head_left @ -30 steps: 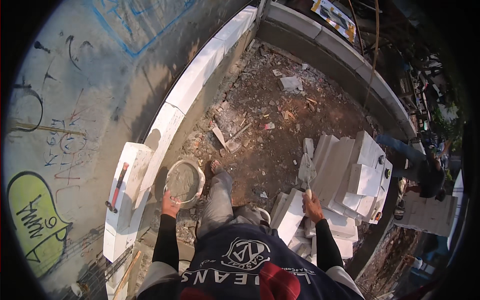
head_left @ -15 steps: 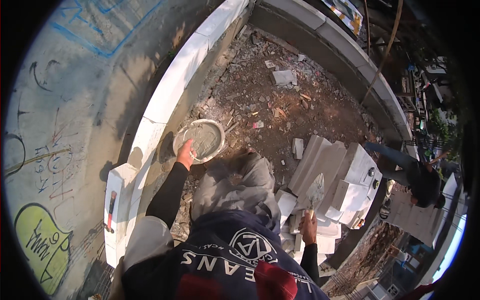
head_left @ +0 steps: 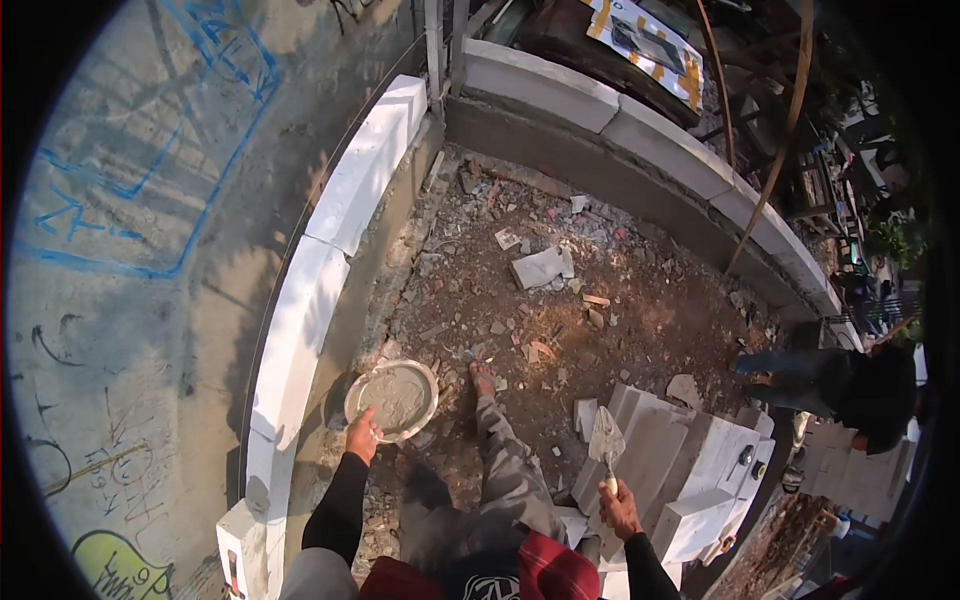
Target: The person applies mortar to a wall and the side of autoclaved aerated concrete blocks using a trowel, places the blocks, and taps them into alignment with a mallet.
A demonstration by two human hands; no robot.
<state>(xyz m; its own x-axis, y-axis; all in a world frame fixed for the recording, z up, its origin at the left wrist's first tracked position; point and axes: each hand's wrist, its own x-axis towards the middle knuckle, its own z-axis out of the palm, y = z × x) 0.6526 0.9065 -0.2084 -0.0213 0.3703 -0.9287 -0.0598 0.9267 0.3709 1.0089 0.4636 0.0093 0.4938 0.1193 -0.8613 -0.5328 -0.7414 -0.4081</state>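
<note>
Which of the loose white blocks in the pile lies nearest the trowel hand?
The long block standing just behind the trowel held by the right hand; the others lie farther right.

The left hand reaches forward on a nearly straight, dark-sleeved arm, fingers curled closed in a grip. The right hand is raised beside the body, elbow bent, fist closed, knuckles outward, well apart from the left.
</note>
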